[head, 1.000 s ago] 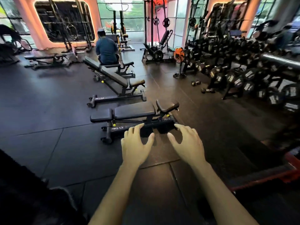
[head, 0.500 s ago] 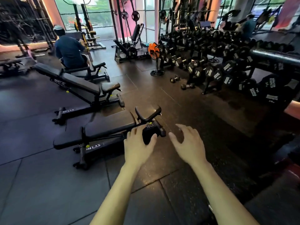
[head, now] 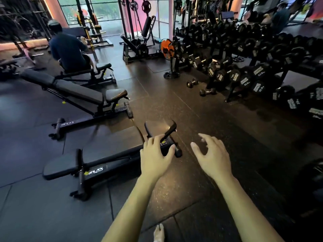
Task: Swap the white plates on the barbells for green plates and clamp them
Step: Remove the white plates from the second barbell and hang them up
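My left hand [head: 154,157] and my right hand [head: 212,157] are stretched out in front of me over the dark rubber floor. Both are empty, with fingers spread and loosely bent. I see no barbell, white plate, green plate or clamp in the head view. A dark weight plate [head: 146,4] hangs on a rack at the back, near the windows.
A black adjustable bench [head: 111,154] lies just left of my hands, a second bench [head: 73,91] behind it. A person in a blue shirt [head: 67,49] sits farther back. Dumbbell racks [head: 244,70] line the right side, with loose dumbbells [head: 192,82] and an orange fan [head: 168,49] nearby.
The view has swung to the right and forward: the benches slid left and nearer, the dumbbell racks fill more of the right. My hands stay out in front, empty.
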